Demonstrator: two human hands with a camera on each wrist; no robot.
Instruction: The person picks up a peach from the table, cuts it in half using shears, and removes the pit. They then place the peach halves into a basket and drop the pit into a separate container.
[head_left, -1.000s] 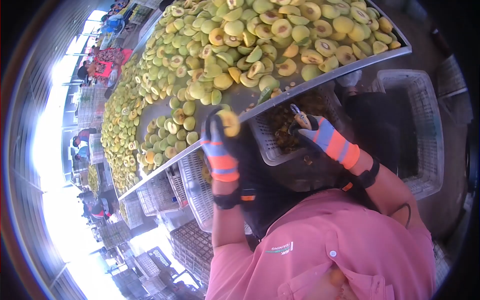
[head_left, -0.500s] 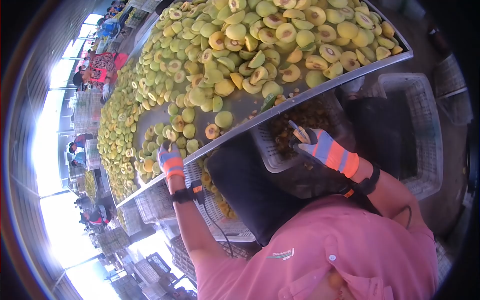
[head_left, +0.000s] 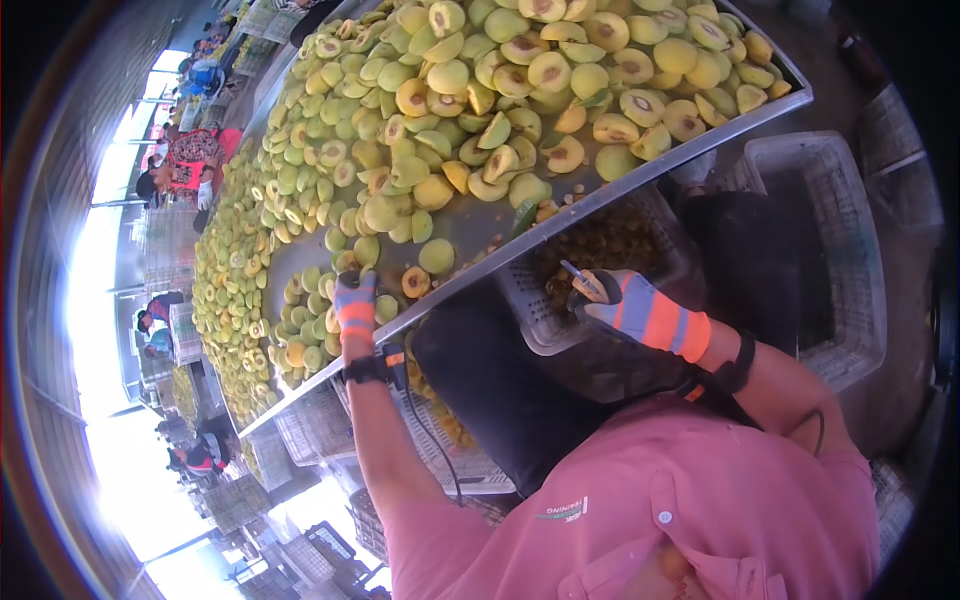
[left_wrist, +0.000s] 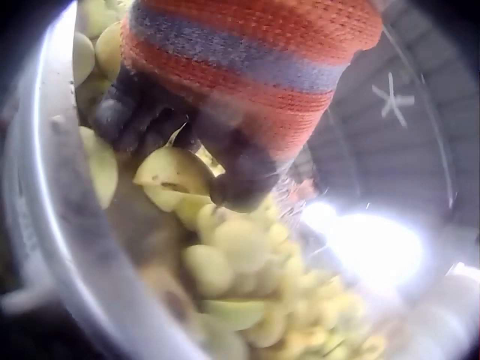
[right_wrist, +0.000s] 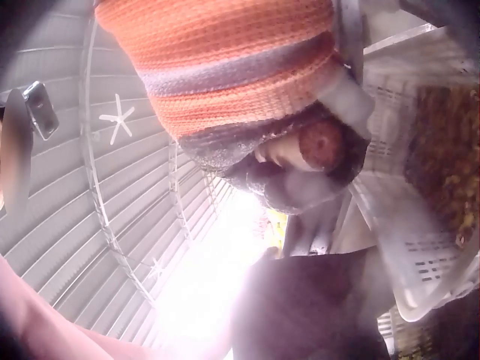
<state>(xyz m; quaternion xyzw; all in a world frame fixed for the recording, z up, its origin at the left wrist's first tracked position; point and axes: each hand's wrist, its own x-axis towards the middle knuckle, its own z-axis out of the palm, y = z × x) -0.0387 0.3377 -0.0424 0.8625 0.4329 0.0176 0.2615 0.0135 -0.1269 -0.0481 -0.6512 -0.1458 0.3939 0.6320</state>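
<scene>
My gloved left hand (head_left: 355, 303) is at the near edge of the table, over a small cluster of yellow-green peaches. In the left wrist view its dark fingertips and thumb grip a peach (left_wrist: 176, 171) with a slit in its skin; the hand hides part of it. Just right of this hand lie a round green peach (head_left: 436, 256) and a peach half (head_left: 415, 282) with its brown centre up. My gloved right hand (head_left: 632, 310) holds a tool with a wooden handle (right_wrist: 322, 146) and a thin metal end (head_left: 573, 271), above a crate.
Peach halves (head_left: 430, 190) pile across the metal table, which has a raised rim (head_left: 620, 187). Under the edge stands a white crate (head_left: 530, 318) of brown scraps. Another crate (head_left: 868, 250) is at right, and one with fruit (head_left: 485, 472) below my left arm. People (head_left: 195, 165) sit farther left.
My left hand let go of a peach half on the table, moved left to the cluster, then came slightly back right with a peach in its fingers. The right hand kept its tool, tilting it slightly.
</scene>
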